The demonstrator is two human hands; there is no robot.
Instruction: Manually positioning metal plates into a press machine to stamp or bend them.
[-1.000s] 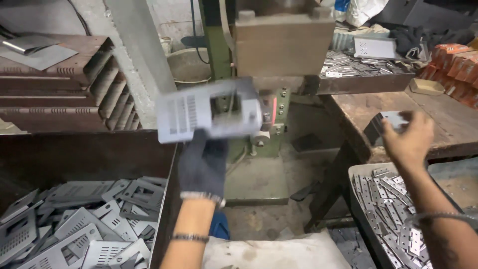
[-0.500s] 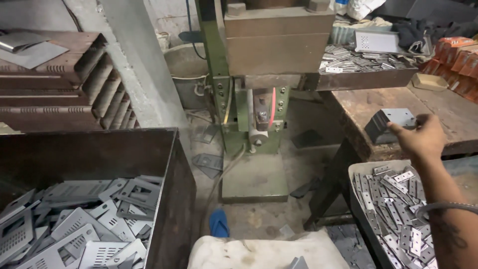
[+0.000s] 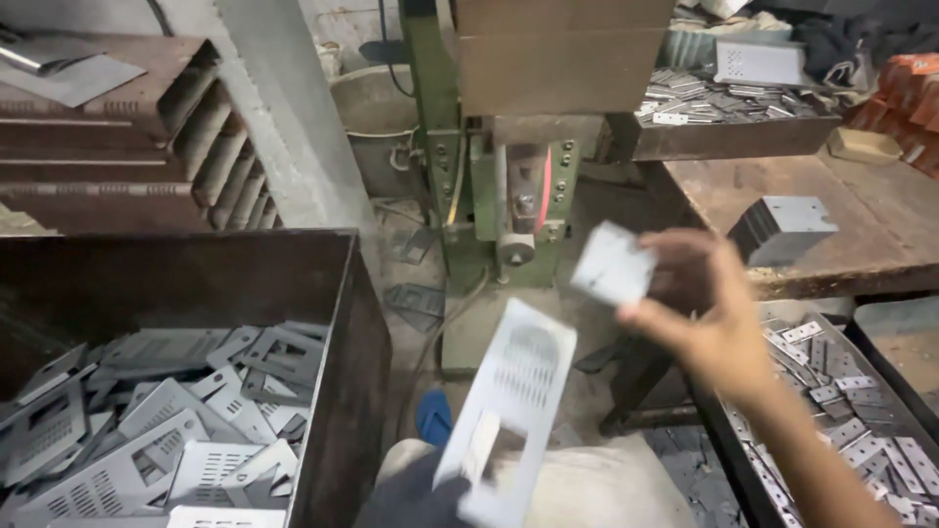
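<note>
My right hand [image 3: 719,323] had come off the worktop [image 3: 841,210] with a small plate [image 3: 614,264] pinched in its grip at 2 o'clock, while my gloved left hand [image 3: 421,499] brought a fresh perforated panel [image 3: 518,391] up at 6 o'clock, gripped at its lower end.

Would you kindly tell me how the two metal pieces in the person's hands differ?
The perforated plate in the left hand is long, with slots and a cut-out window; the small plate in the right hand is short, squarish and looks plain. Both are grey sheet metal, blurred.
</note>
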